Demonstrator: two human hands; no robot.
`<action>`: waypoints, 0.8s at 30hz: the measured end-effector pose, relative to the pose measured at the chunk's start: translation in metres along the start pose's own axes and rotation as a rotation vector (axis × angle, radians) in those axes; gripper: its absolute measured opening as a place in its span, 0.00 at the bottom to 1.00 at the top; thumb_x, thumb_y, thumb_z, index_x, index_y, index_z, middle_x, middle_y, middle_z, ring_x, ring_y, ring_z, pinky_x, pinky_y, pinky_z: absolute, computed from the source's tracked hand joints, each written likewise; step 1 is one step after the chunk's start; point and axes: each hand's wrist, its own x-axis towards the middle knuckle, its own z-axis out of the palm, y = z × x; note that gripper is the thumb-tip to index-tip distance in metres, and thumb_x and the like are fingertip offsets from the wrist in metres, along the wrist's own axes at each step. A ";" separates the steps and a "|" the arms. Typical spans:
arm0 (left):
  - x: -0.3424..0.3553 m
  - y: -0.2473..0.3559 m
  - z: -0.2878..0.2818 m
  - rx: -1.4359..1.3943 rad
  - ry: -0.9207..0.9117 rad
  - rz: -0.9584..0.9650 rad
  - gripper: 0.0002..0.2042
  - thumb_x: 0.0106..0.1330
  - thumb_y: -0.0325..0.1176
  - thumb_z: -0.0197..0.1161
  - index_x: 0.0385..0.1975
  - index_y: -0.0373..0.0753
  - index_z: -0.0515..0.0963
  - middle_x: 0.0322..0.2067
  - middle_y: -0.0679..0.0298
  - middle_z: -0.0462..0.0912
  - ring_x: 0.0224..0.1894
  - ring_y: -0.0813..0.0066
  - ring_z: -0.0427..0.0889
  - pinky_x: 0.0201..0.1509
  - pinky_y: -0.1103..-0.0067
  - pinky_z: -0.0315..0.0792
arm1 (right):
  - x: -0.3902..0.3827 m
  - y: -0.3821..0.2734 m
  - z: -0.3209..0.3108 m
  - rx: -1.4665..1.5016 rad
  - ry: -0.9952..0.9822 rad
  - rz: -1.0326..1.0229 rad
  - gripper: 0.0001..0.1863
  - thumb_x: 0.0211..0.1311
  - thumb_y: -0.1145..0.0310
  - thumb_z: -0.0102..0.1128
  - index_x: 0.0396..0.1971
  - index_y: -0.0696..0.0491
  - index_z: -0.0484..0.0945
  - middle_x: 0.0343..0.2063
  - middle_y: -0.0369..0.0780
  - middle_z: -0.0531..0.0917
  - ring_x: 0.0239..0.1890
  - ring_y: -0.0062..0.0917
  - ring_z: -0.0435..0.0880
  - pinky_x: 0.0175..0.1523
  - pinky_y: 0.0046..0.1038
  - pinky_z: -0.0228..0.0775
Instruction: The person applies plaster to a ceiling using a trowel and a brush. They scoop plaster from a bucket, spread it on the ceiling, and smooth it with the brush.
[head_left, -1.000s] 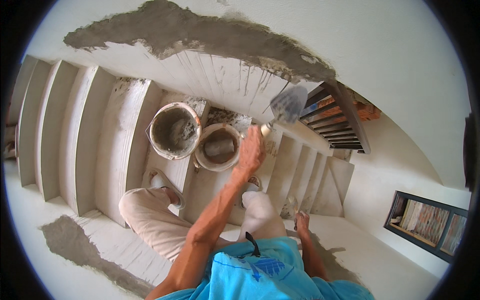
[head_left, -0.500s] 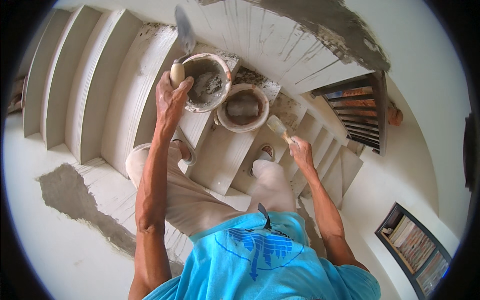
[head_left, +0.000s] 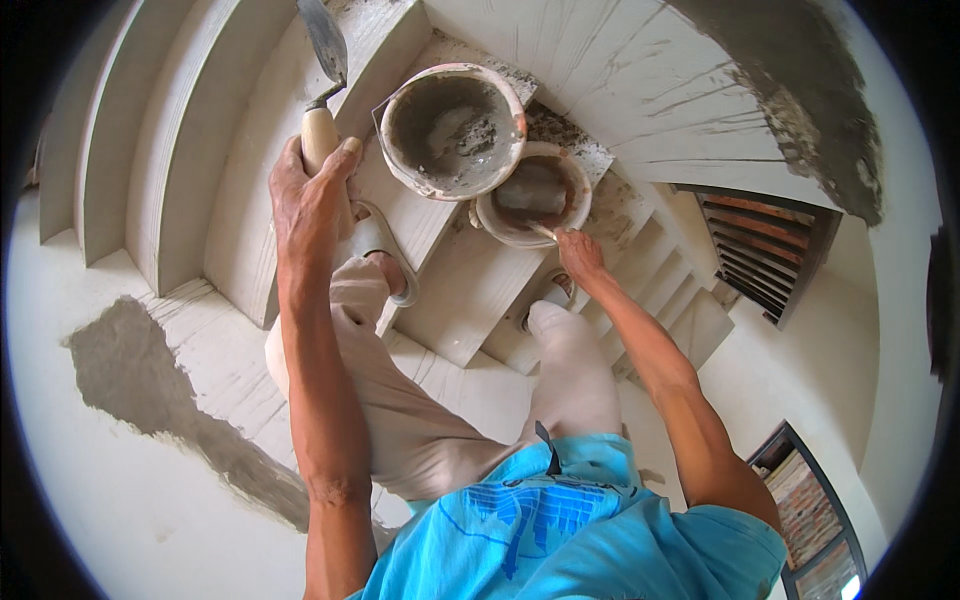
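Observation:
My left hand (head_left: 310, 200) is closed round the pale wooden handle of a trowel (head_left: 325, 42), whose grey blade points up and away. Just right of it, a bucket (head_left: 412, 115) with a whitish, smeared rim holds grey mortar. A second bucket (head_left: 581, 190) stands against it, lower to the right, with murky liquid inside. Over that bucket's near rim, my right hand (head_left: 582, 256) grips the handle of a brush (head_left: 543, 231). The brush's bristle end is down in the bucket and cannot be seen clearly.
Pale steps (head_left: 240, 170) climb to the left and drop away to the right. My sandalled feet (head_left: 385, 255) stand on different steps. Wet grey patches (head_left: 130, 365) mark the walls on both sides. A dark slatted window frame (head_left: 765, 250) is at the right.
My right hand has moved left and inward, bringing the brush from beside the second bucket into it. My left hand still holds the trowel, now slightly farther left of the mortar bucket. The view has shifted.

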 end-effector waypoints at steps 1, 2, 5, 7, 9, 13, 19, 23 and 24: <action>0.001 -0.003 -0.004 0.029 -0.002 -0.009 0.21 0.61 0.47 0.68 0.43 0.35 0.76 0.29 0.64 0.76 0.29 0.77 0.75 0.32 0.77 0.71 | 0.009 -0.003 0.008 -0.066 -0.034 -0.017 0.08 0.64 0.75 0.52 0.36 0.56 0.81 0.34 0.50 0.85 0.40 0.44 0.88 0.42 0.46 0.80; 0.001 -0.005 -0.008 0.042 0.010 -0.003 0.21 0.61 0.47 0.68 0.43 0.35 0.77 0.29 0.65 0.76 0.29 0.78 0.75 0.32 0.77 0.71 | 0.017 -0.006 0.016 -0.112 -0.040 -0.077 0.09 0.65 0.74 0.52 0.38 0.56 0.81 0.34 0.49 0.85 0.41 0.42 0.88 0.43 0.44 0.80; -0.002 -0.008 -0.018 0.080 0.041 -0.003 0.21 0.61 0.47 0.69 0.43 0.34 0.78 0.28 0.65 0.76 0.28 0.79 0.75 0.33 0.78 0.70 | 0.043 -0.013 0.042 -0.247 -0.112 -0.193 0.11 0.66 0.73 0.51 0.41 0.56 0.82 0.36 0.47 0.85 0.44 0.39 0.87 0.45 0.40 0.81; -0.007 -0.003 -0.020 0.092 0.056 -0.022 0.21 0.62 0.47 0.69 0.44 0.34 0.78 0.27 0.66 0.76 0.28 0.80 0.75 0.33 0.79 0.70 | 0.060 -0.015 0.062 -0.341 -0.228 -0.182 0.12 0.67 0.71 0.51 0.43 0.54 0.83 0.36 0.47 0.86 0.45 0.39 0.87 0.46 0.38 0.81; -0.008 -0.004 -0.022 0.096 0.047 -0.049 0.22 0.62 0.46 0.69 0.46 0.34 0.77 0.28 0.66 0.75 0.28 0.80 0.74 0.33 0.80 0.69 | 0.065 -0.013 0.087 -0.303 -0.100 -0.172 0.12 0.68 0.69 0.51 0.42 0.53 0.84 0.37 0.47 0.86 0.45 0.40 0.87 0.46 0.39 0.81; -0.007 -0.006 -0.023 0.064 0.038 -0.069 0.21 0.63 0.45 0.68 0.47 0.34 0.77 0.28 0.67 0.75 0.28 0.80 0.74 0.32 0.79 0.69 | 0.085 -0.022 0.100 -0.117 -0.120 0.063 0.13 0.65 0.68 0.52 0.37 0.54 0.86 0.37 0.47 0.87 0.43 0.41 0.87 0.45 0.42 0.81; 0.002 -0.002 -0.031 0.058 0.000 -0.077 0.22 0.63 0.44 0.67 0.48 0.32 0.76 0.31 0.63 0.76 0.29 0.76 0.75 0.33 0.76 0.71 | 0.052 -0.026 0.056 -0.259 -0.084 -0.161 0.09 0.61 0.70 0.55 0.37 0.54 0.83 0.35 0.47 0.85 0.34 0.37 0.87 0.36 0.39 0.80; 0.021 -0.016 -0.034 0.020 -0.043 -0.001 0.22 0.63 0.45 0.67 0.47 0.33 0.76 0.29 0.64 0.75 0.28 0.77 0.74 0.31 0.77 0.70 | 0.020 -0.025 0.023 -0.022 0.063 -0.105 0.09 0.63 0.75 0.52 0.40 0.59 0.78 0.34 0.51 0.83 0.30 0.43 0.86 0.34 0.42 0.79; 0.026 -0.020 -0.032 0.026 -0.035 0.030 0.21 0.63 0.44 0.67 0.46 0.34 0.76 0.28 0.66 0.75 0.26 0.79 0.74 0.29 0.79 0.69 | 0.015 -0.025 0.019 0.008 0.091 -0.074 0.10 0.63 0.75 0.52 0.42 0.60 0.77 0.35 0.51 0.83 0.31 0.43 0.85 0.35 0.42 0.79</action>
